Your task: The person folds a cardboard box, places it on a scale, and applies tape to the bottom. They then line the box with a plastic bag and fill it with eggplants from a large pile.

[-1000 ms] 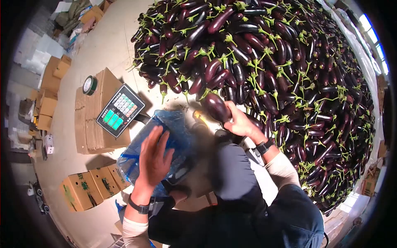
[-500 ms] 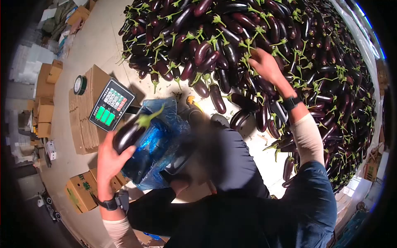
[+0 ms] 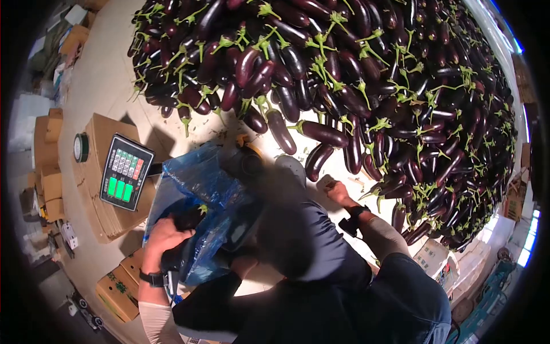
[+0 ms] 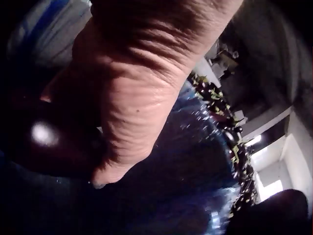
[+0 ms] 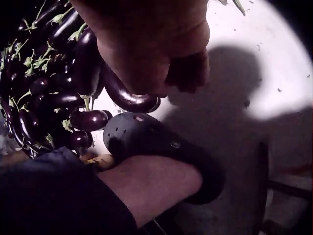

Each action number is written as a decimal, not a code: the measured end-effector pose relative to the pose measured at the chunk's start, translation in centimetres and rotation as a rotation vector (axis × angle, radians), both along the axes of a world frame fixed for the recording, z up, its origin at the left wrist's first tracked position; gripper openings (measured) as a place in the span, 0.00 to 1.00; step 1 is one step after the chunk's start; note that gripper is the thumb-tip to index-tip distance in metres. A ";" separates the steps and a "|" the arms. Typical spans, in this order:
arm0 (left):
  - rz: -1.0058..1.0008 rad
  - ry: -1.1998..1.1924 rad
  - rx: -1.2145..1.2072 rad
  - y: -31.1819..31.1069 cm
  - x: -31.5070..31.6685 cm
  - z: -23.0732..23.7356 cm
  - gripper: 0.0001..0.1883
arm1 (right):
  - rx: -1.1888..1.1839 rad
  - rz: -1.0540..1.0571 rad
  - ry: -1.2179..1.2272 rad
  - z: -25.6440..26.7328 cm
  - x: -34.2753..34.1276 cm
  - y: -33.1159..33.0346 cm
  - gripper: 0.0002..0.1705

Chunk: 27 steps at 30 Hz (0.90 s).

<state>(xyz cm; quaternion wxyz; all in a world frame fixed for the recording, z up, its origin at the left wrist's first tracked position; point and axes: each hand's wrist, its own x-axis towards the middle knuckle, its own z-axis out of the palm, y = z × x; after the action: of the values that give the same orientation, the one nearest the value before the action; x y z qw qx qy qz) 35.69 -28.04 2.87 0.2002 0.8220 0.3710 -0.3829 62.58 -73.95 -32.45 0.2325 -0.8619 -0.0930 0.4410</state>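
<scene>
My left hand [image 3: 166, 234] grips a dark purple eggplant [image 3: 188, 219] inside the opening of a blue plastic bag [image 3: 195, 172]. In the left wrist view the thumb presses along the glossy eggplant [image 4: 49, 137], with the bag's dark film [image 4: 190, 147] around it. My right hand [image 3: 339, 192] is low over the floor beside the knee, its fingers loosely bent. The right wrist view shows that hand [image 5: 151, 54] above the pale floor, near a loose eggplant [image 5: 129, 95]; nothing shows between its fingers.
A large heap of eggplants [image 3: 344, 74] spreads ahead and right. A scale display [image 3: 127, 172] stands left by flat cardboard [image 3: 94, 172] with a tape roll [image 3: 81, 147] on it. Cardboard boxes [image 3: 117, 289] sit lower left. A dark clog [image 5: 142, 132] stands near the right hand.
The left hand has lowered its eggplant into the blue bag. The right hand let go of that eggplant, reached to the heap, then drew back toward the knee. The view has shifted.
</scene>
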 end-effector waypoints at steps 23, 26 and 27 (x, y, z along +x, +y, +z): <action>0.028 -0.057 -0.475 -1.1 1.5 -9.6 0.26 | 0.387 -0.093 0.009 1.1 4.2 7.0 0.11; 0.119 0.006 -0.569 -1.1 1.1 -9.1 0.27 | 0.343 -0.028 -0.064 2.8 5.7 10.0 0.08; 0.071 0.059 -0.447 -1.7 -0.1 -10.2 0.29 | 0.383 -0.018 -0.157 1.6 6.0 10.7 0.11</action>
<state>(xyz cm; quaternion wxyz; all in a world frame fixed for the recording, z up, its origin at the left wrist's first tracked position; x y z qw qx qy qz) 35.62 -29.70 -7.32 0.3798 0.7321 0.3111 -0.4722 68.59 -63.27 -30.88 0.3883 -0.8344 -0.1853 0.3444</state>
